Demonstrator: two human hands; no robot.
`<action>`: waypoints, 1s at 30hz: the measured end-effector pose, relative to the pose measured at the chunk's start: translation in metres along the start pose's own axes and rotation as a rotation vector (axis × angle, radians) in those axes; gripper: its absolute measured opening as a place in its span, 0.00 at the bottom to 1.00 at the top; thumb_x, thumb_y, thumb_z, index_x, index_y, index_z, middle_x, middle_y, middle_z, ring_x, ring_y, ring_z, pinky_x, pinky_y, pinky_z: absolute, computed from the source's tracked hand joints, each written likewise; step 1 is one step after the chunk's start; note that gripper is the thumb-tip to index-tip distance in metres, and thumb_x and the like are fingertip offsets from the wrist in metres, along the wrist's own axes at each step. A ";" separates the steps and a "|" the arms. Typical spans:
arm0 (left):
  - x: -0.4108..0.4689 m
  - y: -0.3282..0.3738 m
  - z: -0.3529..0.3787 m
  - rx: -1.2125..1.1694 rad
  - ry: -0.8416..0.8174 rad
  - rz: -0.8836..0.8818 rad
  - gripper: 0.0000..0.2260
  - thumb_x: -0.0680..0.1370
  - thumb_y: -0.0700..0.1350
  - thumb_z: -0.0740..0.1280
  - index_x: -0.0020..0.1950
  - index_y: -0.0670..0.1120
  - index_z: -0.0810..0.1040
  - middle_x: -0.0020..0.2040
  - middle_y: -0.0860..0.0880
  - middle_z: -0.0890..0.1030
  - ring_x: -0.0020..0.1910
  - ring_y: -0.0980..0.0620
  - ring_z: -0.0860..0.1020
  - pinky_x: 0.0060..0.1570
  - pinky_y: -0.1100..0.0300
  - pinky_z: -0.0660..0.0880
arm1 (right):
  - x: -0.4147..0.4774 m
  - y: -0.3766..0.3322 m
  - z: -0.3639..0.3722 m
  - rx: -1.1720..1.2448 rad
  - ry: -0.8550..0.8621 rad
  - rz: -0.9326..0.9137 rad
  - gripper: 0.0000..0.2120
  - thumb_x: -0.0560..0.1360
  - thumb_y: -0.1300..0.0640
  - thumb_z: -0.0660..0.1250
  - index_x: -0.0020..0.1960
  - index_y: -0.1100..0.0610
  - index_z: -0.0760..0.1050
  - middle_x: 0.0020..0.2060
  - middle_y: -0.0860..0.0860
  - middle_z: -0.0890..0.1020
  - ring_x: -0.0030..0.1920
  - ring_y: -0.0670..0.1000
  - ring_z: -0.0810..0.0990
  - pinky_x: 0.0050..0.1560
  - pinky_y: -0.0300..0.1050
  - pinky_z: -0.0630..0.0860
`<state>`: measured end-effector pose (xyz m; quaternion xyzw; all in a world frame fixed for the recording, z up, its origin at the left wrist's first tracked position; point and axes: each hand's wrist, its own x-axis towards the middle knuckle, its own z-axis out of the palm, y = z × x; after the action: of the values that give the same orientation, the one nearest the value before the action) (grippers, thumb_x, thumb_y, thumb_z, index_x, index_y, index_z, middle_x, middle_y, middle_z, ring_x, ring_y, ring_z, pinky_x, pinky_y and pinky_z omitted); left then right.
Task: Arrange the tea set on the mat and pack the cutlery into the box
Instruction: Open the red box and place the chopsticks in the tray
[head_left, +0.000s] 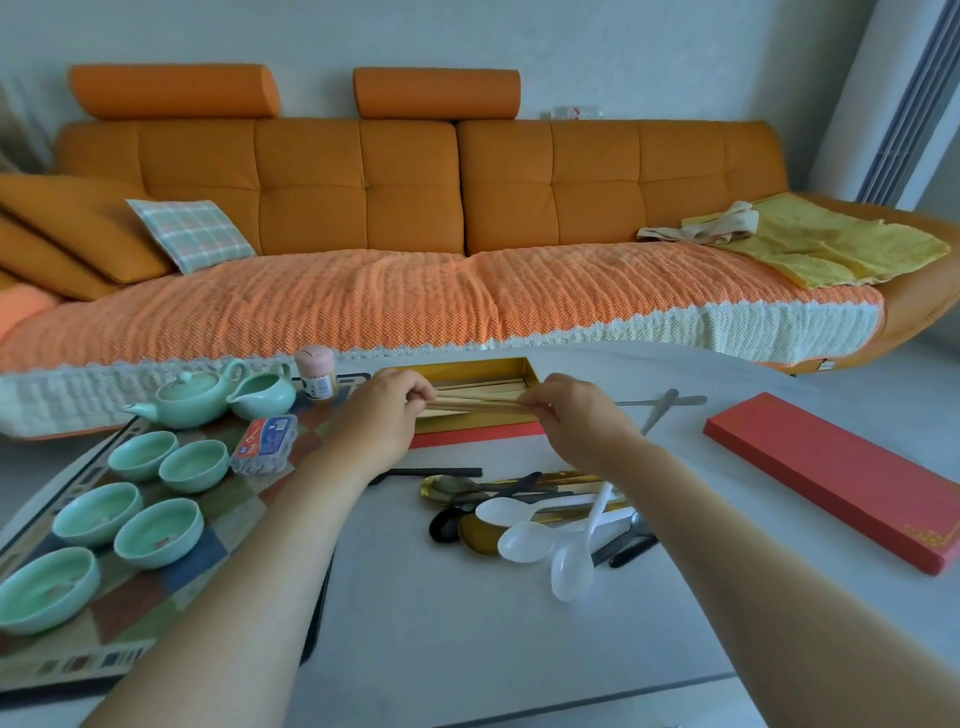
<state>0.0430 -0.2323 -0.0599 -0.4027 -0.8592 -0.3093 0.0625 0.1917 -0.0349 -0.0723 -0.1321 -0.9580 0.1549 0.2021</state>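
Holding a bundle of wooden chopsticks (478, 407) level just above the open box (483, 370), the left hand (384, 415) pinches one end and the right hand (576, 415) the other, each grip curled tight on the sticks. More sticks lie in the box's gold lining. The hands hide much of its near edge, and the number of sticks held cannot be told. In front of the box, spoons and dark-handled cutlery (540, 519) lie heaped, overlapping too much to sort. Right of the box lies a red lid (841, 483), cut off at the frame edge. Left of the box, a patterned mat (228, 519) carries a green teapot (192, 397), a pitcher (265, 392) and five cups (158, 530). The pale surface (467, 623) stands before an orange sofa (415, 208) behind the box. Print on the pink-capped jar (316, 373) beside the box is unreadable.
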 end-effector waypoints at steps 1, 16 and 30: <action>0.000 -0.005 -0.002 0.024 0.023 0.001 0.07 0.81 0.42 0.63 0.50 0.54 0.78 0.51 0.55 0.74 0.47 0.55 0.74 0.44 0.57 0.70 | 0.003 -0.003 0.002 0.006 0.023 -0.018 0.14 0.81 0.61 0.58 0.60 0.54 0.80 0.50 0.49 0.79 0.50 0.52 0.77 0.53 0.47 0.75; -0.001 -0.031 0.013 0.301 -0.126 0.144 0.18 0.82 0.53 0.58 0.72 0.53 0.71 0.73 0.55 0.69 0.72 0.52 0.64 0.70 0.51 0.59 | 0.057 -0.023 0.041 0.000 -0.012 0.132 0.15 0.81 0.62 0.58 0.60 0.51 0.81 0.58 0.50 0.81 0.57 0.53 0.77 0.57 0.49 0.75; 0.003 -0.018 0.024 0.262 -0.231 0.159 0.20 0.81 0.53 0.59 0.74 0.54 0.68 0.72 0.54 0.72 0.70 0.51 0.69 0.75 0.51 0.52 | 0.036 -0.025 0.028 -0.133 -0.231 0.027 0.18 0.79 0.54 0.57 0.65 0.50 0.78 0.62 0.47 0.80 0.62 0.50 0.75 0.64 0.47 0.72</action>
<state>0.0315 -0.2249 -0.0867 -0.4906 -0.8591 -0.1404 0.0396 0.1431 -0.0536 -0.0751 -0.1395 -0.9811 0.1081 0.0793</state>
